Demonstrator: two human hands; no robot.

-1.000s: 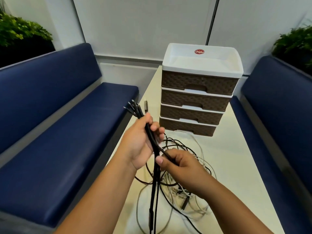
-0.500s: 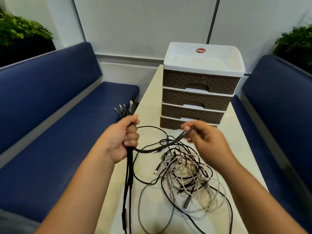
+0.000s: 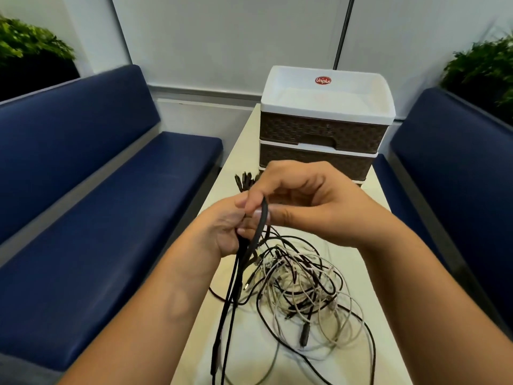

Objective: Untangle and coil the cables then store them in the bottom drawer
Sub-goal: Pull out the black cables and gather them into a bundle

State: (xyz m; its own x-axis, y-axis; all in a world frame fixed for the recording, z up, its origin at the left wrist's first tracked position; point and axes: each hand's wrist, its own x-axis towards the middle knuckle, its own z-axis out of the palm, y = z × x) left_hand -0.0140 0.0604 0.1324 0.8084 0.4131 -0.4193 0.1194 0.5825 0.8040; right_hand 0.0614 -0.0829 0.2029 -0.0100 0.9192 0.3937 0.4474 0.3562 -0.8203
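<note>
While my left hand (image 3: 222, 232) grips a bundle of black cables (image 3: 236, 276) near their plugs, my right hand (image 3: 302, 207) pinches one more black cable (image 3: 263, 218) between thumb and forefinger right against it. The tangled heap of black and white cables (image 3: 299, 287) lies mid-table on the cream table (image 3: 369, 273), nearer me than the brown woven-look drawer unit with a white top tray (image 3: 324, 129) at the far edge; its bottom drawer is hidden behind my hands

Cables (image 3: 294, 276): matt black and pale grey sheathing is seen. Drawers (image 3: 322, 134): brown woven-texture plastic, capped by a smooth glossy white top. Table (image 3: 358, 343): smooth cream surface. Benches (image 3: 111, 207): matt navy upholstery.
</note>
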